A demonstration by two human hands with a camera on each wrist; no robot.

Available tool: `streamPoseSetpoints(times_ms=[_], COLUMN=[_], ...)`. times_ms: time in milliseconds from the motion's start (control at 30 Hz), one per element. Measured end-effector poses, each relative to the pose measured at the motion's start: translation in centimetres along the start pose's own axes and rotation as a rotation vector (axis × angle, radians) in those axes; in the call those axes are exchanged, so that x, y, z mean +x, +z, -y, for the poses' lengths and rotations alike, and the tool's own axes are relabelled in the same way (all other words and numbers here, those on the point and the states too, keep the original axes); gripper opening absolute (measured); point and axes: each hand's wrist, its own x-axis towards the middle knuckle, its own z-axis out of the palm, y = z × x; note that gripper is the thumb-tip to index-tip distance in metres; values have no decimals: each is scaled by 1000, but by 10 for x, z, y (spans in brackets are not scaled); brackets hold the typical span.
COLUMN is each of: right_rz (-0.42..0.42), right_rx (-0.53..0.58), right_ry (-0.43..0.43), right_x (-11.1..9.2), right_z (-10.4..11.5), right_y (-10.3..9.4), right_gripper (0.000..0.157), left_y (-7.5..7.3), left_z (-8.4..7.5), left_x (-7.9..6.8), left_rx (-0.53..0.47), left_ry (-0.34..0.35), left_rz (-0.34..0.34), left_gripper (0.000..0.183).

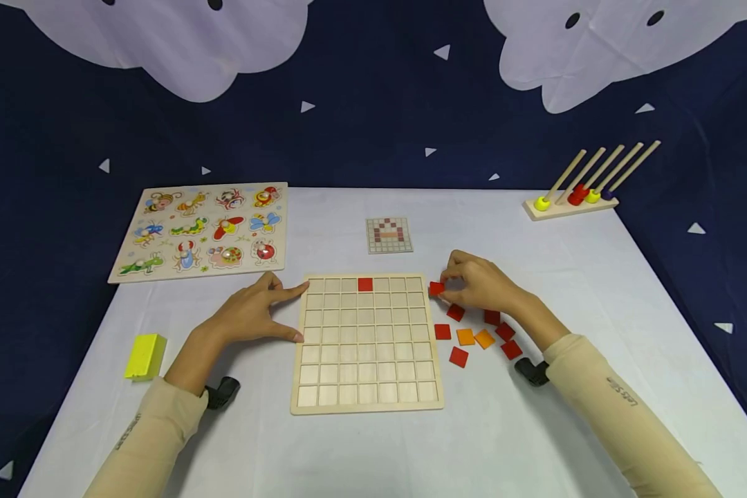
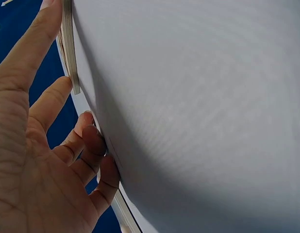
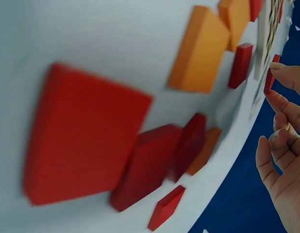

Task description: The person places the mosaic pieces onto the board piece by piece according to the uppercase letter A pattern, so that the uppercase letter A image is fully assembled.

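Red tile [image 1: 436, 288], pinched by right hand [image 1: 482, 283], may slip; flat, open left hand [image 1: 249, 315] steadies grid board [image 1: 366, 401].

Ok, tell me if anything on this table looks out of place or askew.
Nothing stands out. The grid board lies flat and square with one red tile seated in its top row. The left hand rests on the board's left edge. The right hand pinches a red tile beside the loose tiles, which lie scattered.
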Motion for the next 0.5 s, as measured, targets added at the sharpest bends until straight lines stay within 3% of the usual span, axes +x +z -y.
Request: streamPoseSetpoints(times_ms=[200, 500], right_rz=[20, 34], right_rx=[26, 37], right_ry=[-6, -92], right_x=[8, 27], right_z=[13, 32], right_y=[-1, 7], right_gripper=[23, 21], left_y=[0, 0], left_z=[1, 2], left_x=[1, 0], left_rx=[11, 16], left_ry=[8, 1], left_rz=[3, 1], left_gripper=[100, 100])
